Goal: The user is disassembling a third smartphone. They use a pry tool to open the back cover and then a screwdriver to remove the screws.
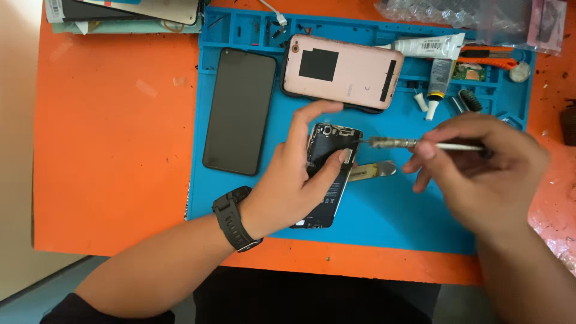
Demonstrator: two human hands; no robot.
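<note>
My left hand (294, 180) grips an opened black phone (333, 150) with its back removed, lying on the blue work mat (390, 210); the thumb presses across its middle. A black watch sits on that wrist. My right hand (480, 168) holds a thin screwdriver (396, 143), whose metal tip touches the upper right corner of the opened phone. A flat metal pry tool (375, 171) lies on the mat just right of the phone, under the screwdriver.
A black phone screen (240, 111) lies at the mat's left. A pink phone back cover (342, 72) rests at the top. Glue tubes (435, 60), an orange-handled tool (489, 60), a small brush and parts fill the mat's upper right trays. Plastic bags (468, 15) lie on the orange table.
</note>
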